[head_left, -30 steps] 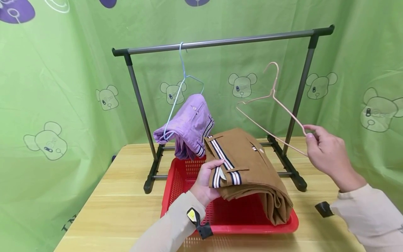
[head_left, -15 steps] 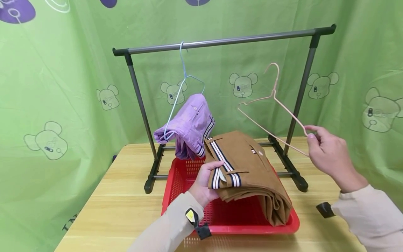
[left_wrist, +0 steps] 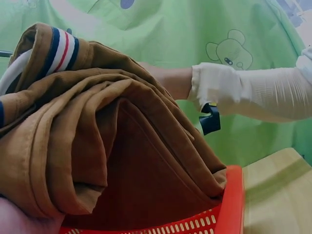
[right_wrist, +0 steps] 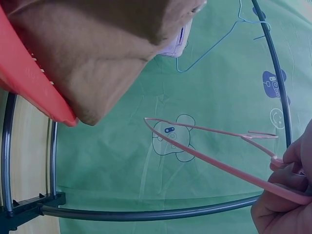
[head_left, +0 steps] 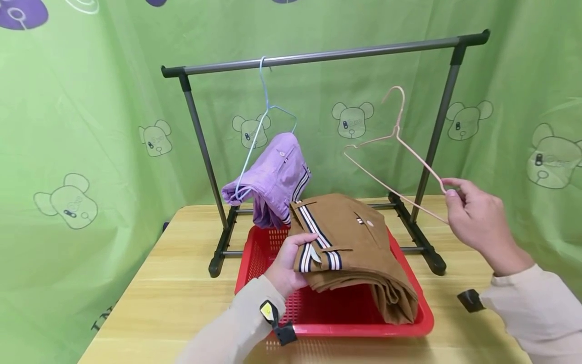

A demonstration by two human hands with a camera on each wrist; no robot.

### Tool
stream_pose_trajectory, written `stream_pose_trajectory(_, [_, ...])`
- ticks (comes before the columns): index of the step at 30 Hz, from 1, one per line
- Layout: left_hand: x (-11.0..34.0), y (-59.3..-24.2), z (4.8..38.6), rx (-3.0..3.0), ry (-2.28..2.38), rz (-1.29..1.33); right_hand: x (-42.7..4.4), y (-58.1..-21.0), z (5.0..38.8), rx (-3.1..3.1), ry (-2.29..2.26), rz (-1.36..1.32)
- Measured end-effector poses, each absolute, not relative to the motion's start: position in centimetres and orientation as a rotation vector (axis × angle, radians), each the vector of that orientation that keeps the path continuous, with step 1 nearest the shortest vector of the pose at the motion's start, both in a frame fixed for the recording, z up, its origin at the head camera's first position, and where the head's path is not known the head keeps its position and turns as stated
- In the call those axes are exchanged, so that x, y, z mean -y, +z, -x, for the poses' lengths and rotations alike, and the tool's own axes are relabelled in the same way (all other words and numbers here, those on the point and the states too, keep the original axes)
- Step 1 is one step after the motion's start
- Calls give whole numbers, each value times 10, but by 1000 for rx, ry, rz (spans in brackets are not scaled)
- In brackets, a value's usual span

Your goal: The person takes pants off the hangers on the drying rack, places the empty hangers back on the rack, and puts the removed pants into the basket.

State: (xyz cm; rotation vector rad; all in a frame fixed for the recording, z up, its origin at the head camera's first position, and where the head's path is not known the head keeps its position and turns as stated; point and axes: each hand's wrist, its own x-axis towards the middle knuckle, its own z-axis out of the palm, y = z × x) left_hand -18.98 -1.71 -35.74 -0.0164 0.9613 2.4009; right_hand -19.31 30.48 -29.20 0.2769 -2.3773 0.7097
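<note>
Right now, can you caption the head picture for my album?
Left hand holds brown trousers over red basket; right hand grips pink hanger.

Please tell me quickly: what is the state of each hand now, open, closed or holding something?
Left hand: holding the folded brown garment.
Right hand: holding the pink hanger at one end.

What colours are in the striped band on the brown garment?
Striped band: navy edges, white inside, red centre line; clearest in the left wrist view.

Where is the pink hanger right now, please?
In the head view, the pink hanger is above-right of the brown trousers, in the right hand.
</note>
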Motion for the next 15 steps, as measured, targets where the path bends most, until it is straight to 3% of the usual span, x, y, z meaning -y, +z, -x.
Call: stream_pose_trajectory(15, [33,-361,186,-962,2320,124,-301,-287,192,2401,725,-273])
